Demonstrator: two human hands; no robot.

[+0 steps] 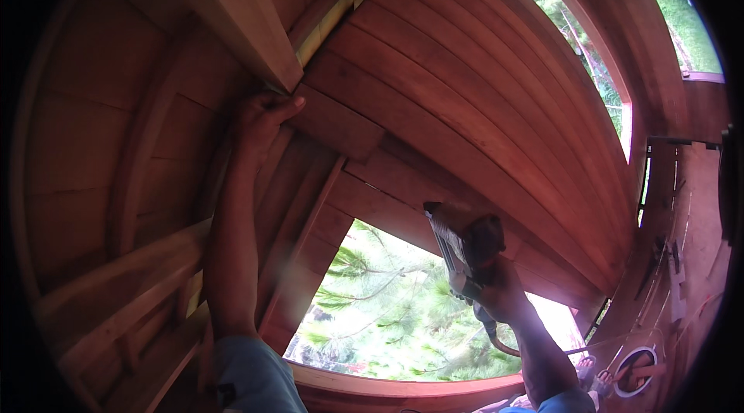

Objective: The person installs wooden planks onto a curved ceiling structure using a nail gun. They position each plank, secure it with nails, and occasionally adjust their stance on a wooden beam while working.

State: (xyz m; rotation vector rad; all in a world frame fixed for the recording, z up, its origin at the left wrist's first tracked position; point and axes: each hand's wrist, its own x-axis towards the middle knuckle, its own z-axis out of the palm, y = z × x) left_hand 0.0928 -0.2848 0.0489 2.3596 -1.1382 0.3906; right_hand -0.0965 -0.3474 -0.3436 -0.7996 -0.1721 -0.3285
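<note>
Left hand (260, 120), partly curled, meets the beam (239, 14) end, apparently steadying it, hold unclear; right hand (502, 293) firmly wraps the power tool (463, 239), presumably for control.

We see a wall of long reddish-brown planks (480, 111) sweeping across the middle, its boards bowed by the lens. On our left, wooden panelling (74, 149) sits in dim shade, crossed by pale timber framing (132, 281). Below, a large opening (387, 320) lets in glaring daylight and shows us feathery green branches. At upper right, a narrow window (573, 29) and another opening (694, 33) reveal greenery. Along the right we have a plank floor (701, 200).
</note>
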